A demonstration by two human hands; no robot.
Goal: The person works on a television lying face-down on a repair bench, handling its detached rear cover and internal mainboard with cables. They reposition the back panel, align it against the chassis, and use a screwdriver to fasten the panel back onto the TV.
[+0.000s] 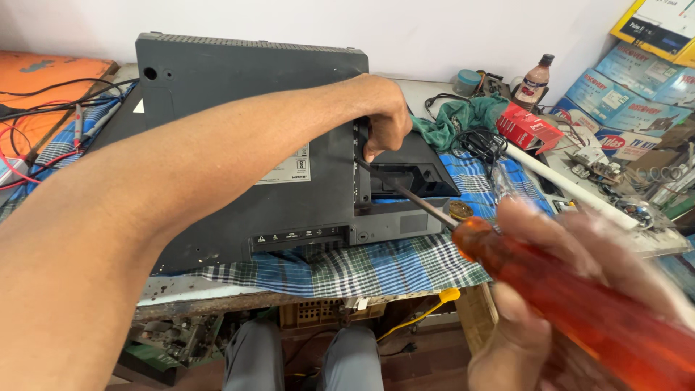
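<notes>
Orange handle: right hand [579,289] wraps the screwdriver [550,289], its shaft tip at the monitor [239,145] stand mount.
Left hand [384,116]: fingers closed over the black stand bracket [413,170].
Progress: monitor lies face-down on checked cloth [362,268]; stand looks still attached.
Room: open cloth toward the bench edge; clutter crowds the right.

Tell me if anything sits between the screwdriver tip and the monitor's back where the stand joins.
Nothing visible blocks it. The screwdriver, held in the right hand, runs its shaft straight to the stand mount on the monitor. The left hand grips the mount just above the tip, beside the path, not across it.
</notes>
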